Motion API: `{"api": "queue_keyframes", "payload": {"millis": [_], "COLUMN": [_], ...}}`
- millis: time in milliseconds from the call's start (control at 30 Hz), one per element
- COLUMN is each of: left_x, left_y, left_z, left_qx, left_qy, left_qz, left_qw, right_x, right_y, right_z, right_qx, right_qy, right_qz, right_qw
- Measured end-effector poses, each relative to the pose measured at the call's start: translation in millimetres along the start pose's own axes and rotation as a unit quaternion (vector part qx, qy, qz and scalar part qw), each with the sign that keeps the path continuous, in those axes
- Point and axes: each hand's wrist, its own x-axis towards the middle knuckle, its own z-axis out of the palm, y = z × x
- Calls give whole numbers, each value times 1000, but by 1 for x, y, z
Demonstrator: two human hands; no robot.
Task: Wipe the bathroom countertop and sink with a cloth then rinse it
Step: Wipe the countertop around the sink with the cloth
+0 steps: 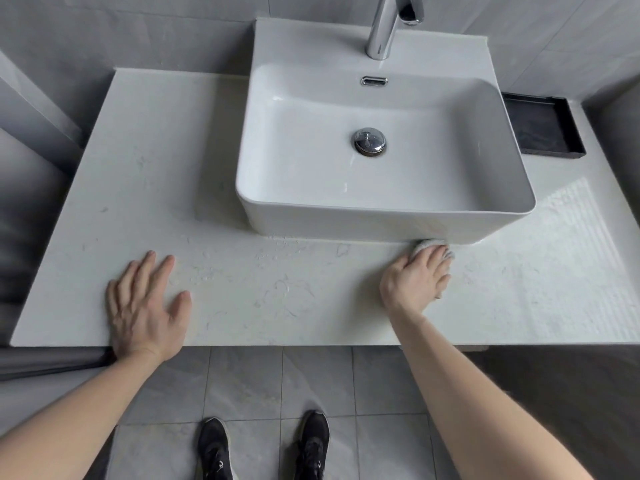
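Note:
A white marbled countertop (263, 292) carries a white rectangular vessel sink (384, 216) with a chrome drain plug (369, 141) and a chrome faucet (384, 26) behind it. My right hand (417, 278) presses a small grey cloth (427, 245) onto the counter, right against the front base of the sink near its right corner; most of the cloth is hidden under my fingers. My left hand (145, 303) lies flat on the counter's front left part, fingers spread, holding nothing. Water drops and streaks show on the counter in front of the sink.
A black rectangular tray (543, 126) stands on the counter to the right of the sink. Grey tiled walls close in the back and left. Below the counter's front edge are grey floor tiles and my two black shoes (263, 445).

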Motion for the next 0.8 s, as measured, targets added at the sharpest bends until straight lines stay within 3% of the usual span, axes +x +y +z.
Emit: {"api": "queue_keyframes", "payload": {"millis": [333,533,633,800], "left_x": [0,-1,-2,0], "left_y": [1,1,1,0], "left_z": [-1,-1,-1,-2], "left_qx": [2,0,-1,7], "left_qy": [-3,0,1,3], "left_qz": [2,1,0,-1], "left_qw": [1000,1000,1000,1000], "right_x": [-77,-95,-77,-23], "right_y": [-35,1,19,49], "right_z": [31,20,13,-7], "right_qx": [-9,-41,-34,-29], "right_qy": [-51,-149,-126,-32], "right_qz": [-135,-367,-352,-201], "right_qw": [989,917,927,979]}}
